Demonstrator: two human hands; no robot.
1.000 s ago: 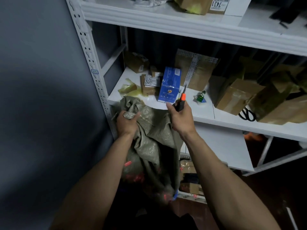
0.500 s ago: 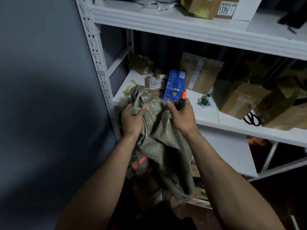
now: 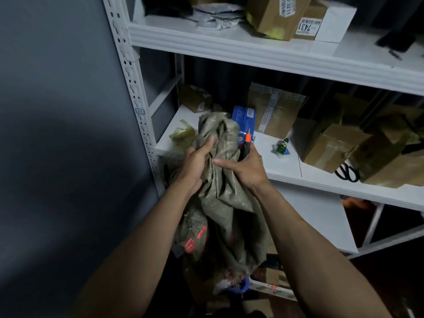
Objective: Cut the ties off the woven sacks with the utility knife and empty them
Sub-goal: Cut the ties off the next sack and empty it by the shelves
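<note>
Gripping the bunched top of the sack (image 3: 220,203), the left hand (image 3: 197,161) has its fingers curled into the cloth, while the right hand (image 3: 246,169), at its three o'clock, clamps the knife (image 3: 247,143) in curled fingers and presses its thumb on the same fold; the sack's body hangs toward six o'clock before the shelf (image 3: 286,173). Hazard: the knife points to twelve o'clock with a thin tip apparently exposed, so a slip in loose cloth could nick the left hand or the blue box (image 3: 244,115) behind it.

Held out close together — left hand (image 3: 195,165) and right hand (image 3: 247,168) both gripping.
</note>
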